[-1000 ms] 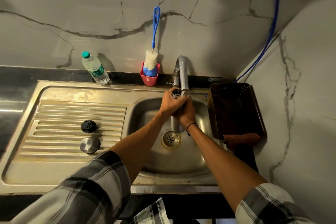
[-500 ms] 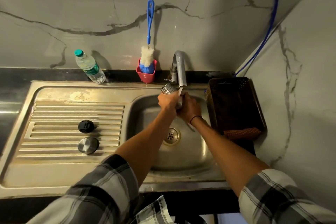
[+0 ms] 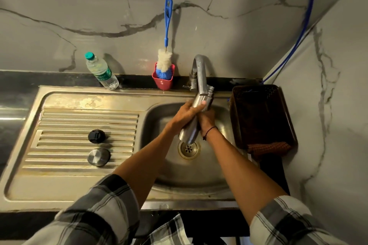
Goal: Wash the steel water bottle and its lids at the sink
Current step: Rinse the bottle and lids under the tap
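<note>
So I'm washing at the sink point(image 3: 95, 189) and only partway through: I'm tilting the steel bottle point(image 3: 192, 125) over the basin's back edge, neck under the tap point(image 3: 200, 73), my left hand point(image 3: 187, 112) and right hand point(image 3: 207, 121) both wrapping around it. The steel lid point(image 3: 99, 156) and black lid point(image 3: 96, 136) are still waiting on the drainboard, looking untouched.

Premises: domestic kitchen, sink corner. Evidence: stainless steel sink point(image 3: 191, 181) at centre, ribbed drainboard point(image 3: 79, 125) at left, curved tap point(image 3: 200, 73) over bowl. Dark stone counter point(image 3: 18, 89) along left edge. Grey marble-pattern wall panels point(image 3: 239, 26) across top and right. Bottle brush point(image 3: 165, 59) upright in red cup point(image 3: 163, 82) behind sink. Plastic water bottle point(image 3: 101, 71) upper left. Brown plastic basket point(image 3: 260, 117) right of bowl.
</note>
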